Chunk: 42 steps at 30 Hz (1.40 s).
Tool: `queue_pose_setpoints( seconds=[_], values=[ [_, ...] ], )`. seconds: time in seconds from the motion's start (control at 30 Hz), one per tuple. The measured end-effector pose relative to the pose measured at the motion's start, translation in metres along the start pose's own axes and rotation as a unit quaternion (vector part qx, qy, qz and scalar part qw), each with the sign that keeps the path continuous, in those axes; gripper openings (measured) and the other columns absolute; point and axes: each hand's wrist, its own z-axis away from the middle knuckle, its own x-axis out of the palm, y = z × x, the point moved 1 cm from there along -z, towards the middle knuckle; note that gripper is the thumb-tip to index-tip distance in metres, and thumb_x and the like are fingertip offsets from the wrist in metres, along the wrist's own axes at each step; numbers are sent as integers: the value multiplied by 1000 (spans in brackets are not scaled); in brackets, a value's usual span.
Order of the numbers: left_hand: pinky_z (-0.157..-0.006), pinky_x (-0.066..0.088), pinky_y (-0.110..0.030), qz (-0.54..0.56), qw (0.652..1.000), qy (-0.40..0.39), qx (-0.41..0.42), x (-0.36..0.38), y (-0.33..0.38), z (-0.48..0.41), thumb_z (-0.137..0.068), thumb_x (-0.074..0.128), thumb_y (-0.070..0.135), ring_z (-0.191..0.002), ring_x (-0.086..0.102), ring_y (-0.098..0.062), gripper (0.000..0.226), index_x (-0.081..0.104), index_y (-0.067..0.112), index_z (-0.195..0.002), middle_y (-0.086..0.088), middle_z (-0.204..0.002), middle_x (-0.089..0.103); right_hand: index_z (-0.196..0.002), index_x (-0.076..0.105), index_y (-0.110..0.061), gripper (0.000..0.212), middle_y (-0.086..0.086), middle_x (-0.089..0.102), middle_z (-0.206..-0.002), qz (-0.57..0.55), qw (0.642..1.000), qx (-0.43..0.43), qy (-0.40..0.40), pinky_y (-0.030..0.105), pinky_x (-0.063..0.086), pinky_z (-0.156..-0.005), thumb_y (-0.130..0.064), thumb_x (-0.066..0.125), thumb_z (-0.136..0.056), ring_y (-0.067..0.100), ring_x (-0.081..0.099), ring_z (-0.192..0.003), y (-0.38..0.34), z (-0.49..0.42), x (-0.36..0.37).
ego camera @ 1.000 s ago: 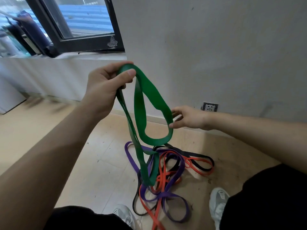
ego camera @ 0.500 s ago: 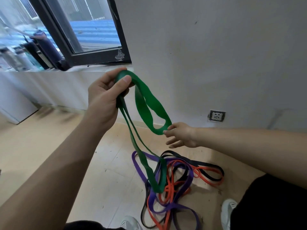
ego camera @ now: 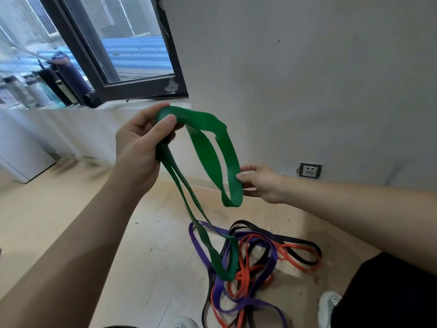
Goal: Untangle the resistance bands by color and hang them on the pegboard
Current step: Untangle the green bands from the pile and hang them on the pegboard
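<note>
A wide green resistance band (ego camera: 208,147) hangs in the air in front of me. My left hand (ego camera: 139,143) pinches its top fold, thumb on the band. My right hand (ego camera: 260,183) grips the side of one hanging loop at mid height. The band's lower loop drops onto a tangled pile on the floor, made of a purple band (ego camera: 272,254), an orange band (ego camera: 246,275) and a black band (ego camera: 295,240). The green loop's bottom end lies among them. No pegboard is in view.
A grey wall with a power socket (ego camera: 309,170) stands just behind the pile. An open dark-framed window (ego camera: 132,67) is at upper left, bottles on its sill. My white shoes (ego camera: 327,306) sit by the pile on the light wooden floor (ego camera: 71,204).
My right hand has gone from brushing the loop's lower edge to gripping its side, and has drawn it out to the right. The upper loop has spread wider. The view has tilted up.
</note>
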Motion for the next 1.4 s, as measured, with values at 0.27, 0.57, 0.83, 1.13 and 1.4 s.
queue_pose_setpoints(
  seconds=[0.27, 0.57, 0.83, 1.13, 1.4],
  values=[
    [-85, 53, -28, -25, 998, 40, -28, -18, -19, -2, -93, 68, 7, -101, 73, -26, 34, 66, 5, -127, -9, -106, 76, -118, 65, -15, 26, 4, 68, -92, -115, 993, -2, -33, 37, 50, -94, -7, 43, -105, 17, 63, -87, -35, 6, -31],
    [-87, 54, -27, -19, 996, 84, -34, -22, -23, -4, -93, 71, 10, -102, 74, -26, 29, 68, 6, -122, -5, -100, 76, -109, 70, -20, 18, -2, 46, -77, 31, 998, 2, -49, 34, 50, -71, -28, 67, -93, 14, 44, -68, -43, 15, -63],
    [-86, 54, -29, -71, 997, 26, -20, -6, -22, 2, -82, 77, 19, -105, 73, -33, 31, 73, 14, -113, -17, -110, 74, -128, 66, -18, 32, 6, 66, -128, 515, 850, -80, -72, 30, 47, -94, -13, 60, -97, 21, 61, -117, -28, 22, -60],
    [-77, 55, -24, -192, 977, -90, -10, 14, -26, 9, -87, 76, 12, -89, 76, -20, 31, 71, 11, -117, -9, -100, 77, -147, 46, -21, 73, -3, 57, -139, 271, 925, -245, -108, 33, 50, -104, -30, 80, -83, 12, 56, -126, -70, 60, -4],
    [-76, 54, -21, -202, 968, -149, -5, 19, -27, 13, -84, 78, 18, -84, 73, -14, 30, 72, 15, -113, 1, -94, 76, -120, 67, -10, 30, 9, 73, -104, 306, 886, -308, -162, 33, 57, -91, -21, 71, -92, 20, 70, -100, -88, 88, 23]
  ],
)
